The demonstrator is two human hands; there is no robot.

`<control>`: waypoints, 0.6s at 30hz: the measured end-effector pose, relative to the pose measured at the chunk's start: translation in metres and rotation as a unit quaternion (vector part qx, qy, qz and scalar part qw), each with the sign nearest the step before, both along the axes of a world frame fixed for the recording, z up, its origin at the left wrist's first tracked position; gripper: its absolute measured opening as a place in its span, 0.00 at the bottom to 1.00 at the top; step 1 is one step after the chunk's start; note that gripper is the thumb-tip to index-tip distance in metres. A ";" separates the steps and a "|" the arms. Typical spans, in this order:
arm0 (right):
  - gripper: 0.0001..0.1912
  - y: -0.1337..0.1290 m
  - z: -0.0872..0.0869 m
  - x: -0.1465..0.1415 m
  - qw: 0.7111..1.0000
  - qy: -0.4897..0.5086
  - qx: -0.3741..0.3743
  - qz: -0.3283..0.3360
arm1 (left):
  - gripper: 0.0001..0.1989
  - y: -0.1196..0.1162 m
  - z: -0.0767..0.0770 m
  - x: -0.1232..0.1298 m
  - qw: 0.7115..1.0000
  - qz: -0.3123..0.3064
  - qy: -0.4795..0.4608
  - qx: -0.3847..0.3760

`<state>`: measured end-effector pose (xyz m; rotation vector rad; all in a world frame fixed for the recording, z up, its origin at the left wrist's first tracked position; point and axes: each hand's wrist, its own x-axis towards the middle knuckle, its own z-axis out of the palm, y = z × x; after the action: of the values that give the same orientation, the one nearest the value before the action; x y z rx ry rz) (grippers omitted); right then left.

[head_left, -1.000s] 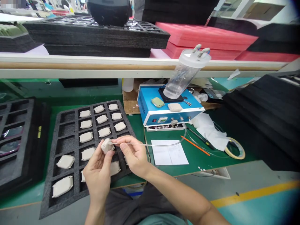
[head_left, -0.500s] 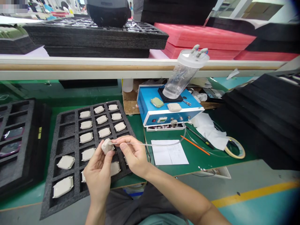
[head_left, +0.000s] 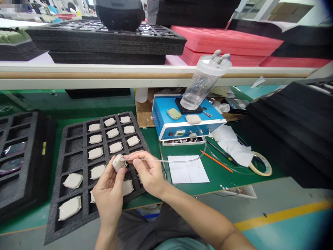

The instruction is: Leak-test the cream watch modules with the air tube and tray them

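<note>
Between the thumb and fingers of my left hand (head_left: 110, 185) is a beige watch case (head_left: 119, 163), tilted up above the tray. My right hand (head_left: 149, 170) pinches the end of a thin clear tube (head_left: 182, 161) and holds its tip against the case's edge. From there the tube runs right and curves up to the front of a blue dispenser box (head_left: 182, 121). Under my hands lies a black foam tray (head_left: 61, 166) with several similar beige cases (head_left: 73, 180) in its pockets; my hands hide some of them.
A clear cylinder (head_left: 199, 83) leans on the box, near a greenish case (head_left: 174, 113) and a beige one (head_left: 193, 119). Right of my hands lie white paper (head_left: 188, 170), an orange stick (head_left: 217, 161), a tape roll (head_left: 267, 166) and wipes (head_left: 235, 144). Black foam stacks (head_left: 291, 132) stand far right.
</note>
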<state>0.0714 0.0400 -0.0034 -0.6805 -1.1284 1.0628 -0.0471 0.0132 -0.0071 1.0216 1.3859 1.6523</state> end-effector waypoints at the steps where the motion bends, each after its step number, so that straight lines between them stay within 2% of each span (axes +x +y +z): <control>1: 0.11 0.000 0.000 0.000 1.000 0.000 -0.002 0.002 | 0.24 0.000 0.000 0.000 1.000 0.001 0.001 0.000; 6: 0.15 0.002 0.000 0.000 1.000 -0.009 -0.018 -0.001 | 0.24 0.000 0.004 0.002 1.000 0.007 0.001 -0.008; 10: 0.20 0.008 0.000 -0.003 0.999 -0.017 -0.032 0.006 | 0.25 0.001 0.012 0.008 0.998 0.045 0.016 -0.039; 13: 0.23 0.015 0.000 -0.004 0.999 -0.008 -0.031 0.015 | 0.27 0.006 0.010 0.010 0.997 0.063 0.027 -0.037; 18: 0.23 0.017 0.003 -0.003 0.999 -0.014 -0.037 0.010 | 0.28 0.010 0.007 0.010 0.998 0.055 0.017 -0.022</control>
<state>0.0684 0.0566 -0.0003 -0.7466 -1.1271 1.1189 -0.0369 0.0232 0.0004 0.9663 1.5185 1.6835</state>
